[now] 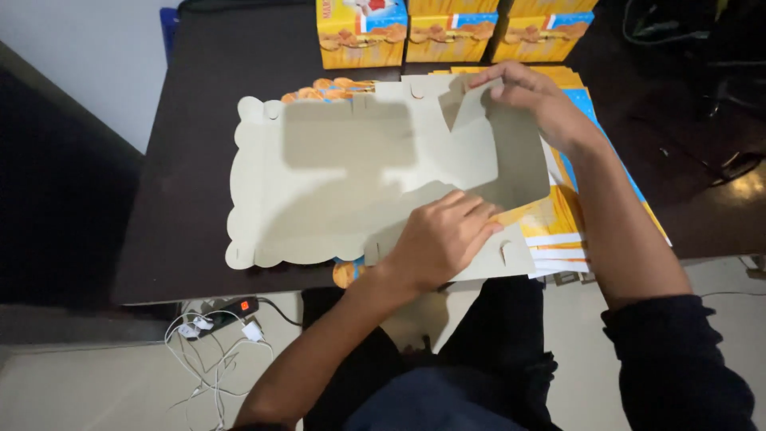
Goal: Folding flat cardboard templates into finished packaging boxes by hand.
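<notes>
Here, seen from above, a person works on a flat grey cardboard box blank lying plain side up in the middle of the frame, on a dark brown table. The blank has scalloped edges along its left side and small slotted tabs along its top and bottom edges.

The left hand, just below the centre of the frame, lies palm down on the blank's lower right part, fingers close together and curled a little, pressing the card flat.

The right hand, in the upper right, pinches a side flap of the blank between thumb and fingers, fingers narrow, and lifts it so the flap stands tilted up from the table.

Under the blank's right side sits a stack of flat printed blanks in yellow, orange and blue, spreading toward the right of the frame. Along the top edge stand three assembled yellow boxes side by side.

In the lower left, on the pale floor, lie a black power strip and tangled white cables. The person's dark sleeve fills the lower right corner.
</notes>
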